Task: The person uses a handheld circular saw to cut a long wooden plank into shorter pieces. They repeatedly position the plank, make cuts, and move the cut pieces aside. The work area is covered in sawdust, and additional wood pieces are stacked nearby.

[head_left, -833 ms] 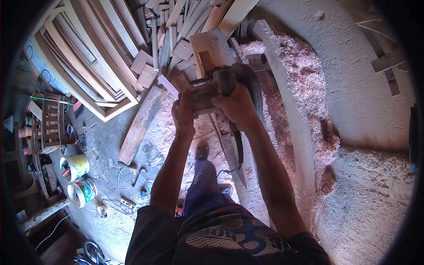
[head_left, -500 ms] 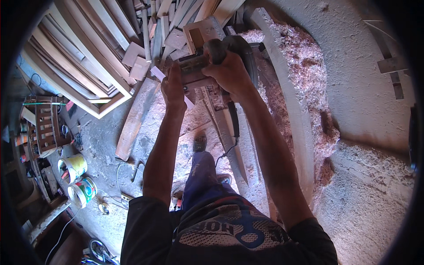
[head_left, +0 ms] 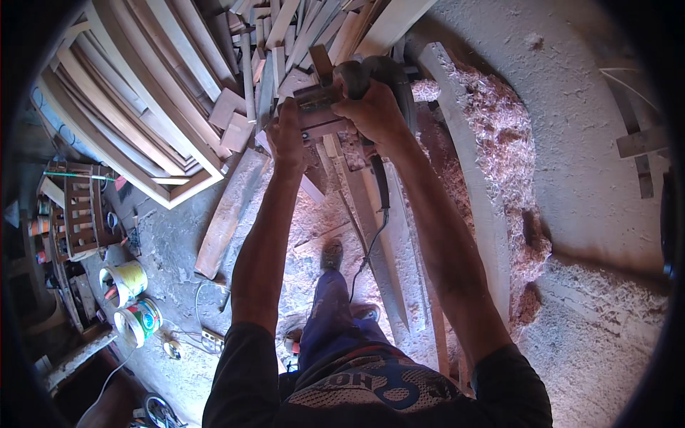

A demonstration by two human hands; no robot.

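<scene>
Both hands hold a dark, corded power tool out in front of me, above the wood. It has a rounded black body and a boxy, flat part at its left; its exact kind is not clear. My left hand is closed on the left end of the flat part. Wrapped about the middle, beside the black knob-like part, is my right hand. A thick black cord hangs from the tool past my right wrist. Beneath it lie long wooden boards, dusted with pale sawdust. The tool's underside is hidden.
Curved wooden frames lean at the upper left, beside piled offcuts. A long curved plank lies right, along heaped shavings. Two buckets, a power strip and a loose plank sit left of my feet.
The surroundings have shifted slightly right and down in the view. The tool's flat part is tilted a little differently, and both hands keep their hold on it.
</scene>
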